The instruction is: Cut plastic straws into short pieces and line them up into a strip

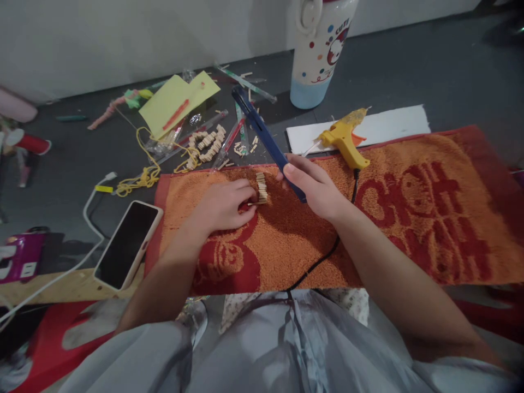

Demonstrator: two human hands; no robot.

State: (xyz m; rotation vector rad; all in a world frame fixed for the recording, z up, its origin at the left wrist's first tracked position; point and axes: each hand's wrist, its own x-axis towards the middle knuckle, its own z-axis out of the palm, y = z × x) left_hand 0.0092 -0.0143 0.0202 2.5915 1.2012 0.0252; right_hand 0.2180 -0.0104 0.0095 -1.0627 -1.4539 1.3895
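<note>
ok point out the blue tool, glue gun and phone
Blue tool (262, 131): head view, middle of its shaft
Glue gun (343, 136): head view, yellow body
Phone (127, 245): head view, dark screen

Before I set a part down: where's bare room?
Free: the table, right of the tumbler and behind the white board; the towel, right of the glue gun and right forearm. Crowded: beyond the left hand: yellow paper, stick chain, yellow string.

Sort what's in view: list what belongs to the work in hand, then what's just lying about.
Likely in use:
- blue cutter-like tool, held in the right hand
- row of small sticks, at the left hand
- orange towel, beneath both
- yellow glue gun, probably

Seemingly just lying about:
- phone
- tumbler
- red spool
</note>
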